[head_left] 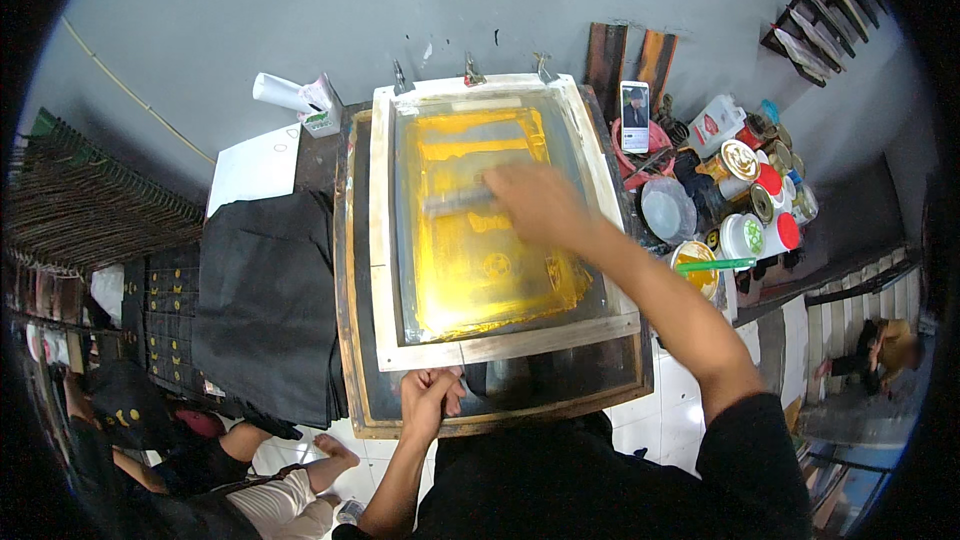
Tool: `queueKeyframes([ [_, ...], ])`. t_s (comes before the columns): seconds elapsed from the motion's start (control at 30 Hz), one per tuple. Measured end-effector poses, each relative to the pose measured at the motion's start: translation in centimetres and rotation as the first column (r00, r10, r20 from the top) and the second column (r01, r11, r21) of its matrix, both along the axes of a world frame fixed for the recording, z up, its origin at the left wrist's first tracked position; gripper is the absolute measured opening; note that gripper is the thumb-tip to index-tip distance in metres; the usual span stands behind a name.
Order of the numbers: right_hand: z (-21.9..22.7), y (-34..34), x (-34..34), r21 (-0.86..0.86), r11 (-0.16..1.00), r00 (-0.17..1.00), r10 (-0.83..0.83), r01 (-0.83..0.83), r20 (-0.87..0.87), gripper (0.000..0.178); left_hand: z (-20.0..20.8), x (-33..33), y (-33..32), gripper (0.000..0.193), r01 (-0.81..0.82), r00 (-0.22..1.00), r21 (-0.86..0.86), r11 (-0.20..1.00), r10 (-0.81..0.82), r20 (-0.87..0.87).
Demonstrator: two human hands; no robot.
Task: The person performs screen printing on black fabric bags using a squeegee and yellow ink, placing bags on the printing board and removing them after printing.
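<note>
A screen-printing frame (382,270) with a pale wooden border lies in front of me, its mesh smeared with yellow ink (465,305). My right hand (528,202), blurred by motion, is closed around a squeegee (460,202) that rests across the middle of the mesh. At the frame's near edge is my left hand (428,398), fingers curled closed just below the border; whatever it grips is hidden. Beneath the frame sits a dark board (570,380) with a worn wooden rim.
Clamps (473,72) line the far edge. Black fabric (265,310) is piled at left beside white paper (255,170). On the right stand a phone (635,118), a clear bowl (668,212), a yellow ink tub (692,285) and several jars. People (290,500) sit at lower left.
</note>
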State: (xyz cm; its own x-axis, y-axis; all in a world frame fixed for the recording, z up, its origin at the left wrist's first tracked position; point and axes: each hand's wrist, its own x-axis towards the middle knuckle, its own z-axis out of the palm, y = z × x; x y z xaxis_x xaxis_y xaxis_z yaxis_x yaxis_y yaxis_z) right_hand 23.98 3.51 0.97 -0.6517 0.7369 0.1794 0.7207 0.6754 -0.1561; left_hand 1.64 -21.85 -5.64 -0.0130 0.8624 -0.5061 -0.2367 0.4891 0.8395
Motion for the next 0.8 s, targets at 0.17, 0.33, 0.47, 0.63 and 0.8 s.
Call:
queueKeyframes([
  [0.17,4.2,10.7,0.0,-0.175,0.982,0.996,-0.055,0.066,0.063,0.034,-0.3,-1.5,0.4,0.026,0.026,0.957,-0.111,0.994,0.007,0.29],
  [0.33,5.2,13.7,-1.1,-0.222,0.966,0.989,-0.116,0.134,0.089,0.045,2.5,-1.7,0.5,0.032,0.045,0.907,-0.239,0.97,0.06,0.416],
  [0.47,1.8,13.3,-1.1,-0.024,0.99,0.99,-0.136,0.136,0.028,0.047,4.8,-3.5,3.3,0.023,0.312,0.936,-0.009,0.95,-0.306,0.175],
  [0.63,0.5,10.3,0.0,0.041,0.989,0.989,-0.146,0.145,0.023,0.036,9.9,0.0,17.7,0.024,0.413,0.718,0.532,0.739,0.095,-0.689],
  [0.8,1.2,6.6,-1.4,0.01,0.992,0.991,-0.129,0.128,0.048,0.032,9.3,-1.1,28.1,0.033,0.68,0.359,0.449,0.58,0.271,-0.893],
])
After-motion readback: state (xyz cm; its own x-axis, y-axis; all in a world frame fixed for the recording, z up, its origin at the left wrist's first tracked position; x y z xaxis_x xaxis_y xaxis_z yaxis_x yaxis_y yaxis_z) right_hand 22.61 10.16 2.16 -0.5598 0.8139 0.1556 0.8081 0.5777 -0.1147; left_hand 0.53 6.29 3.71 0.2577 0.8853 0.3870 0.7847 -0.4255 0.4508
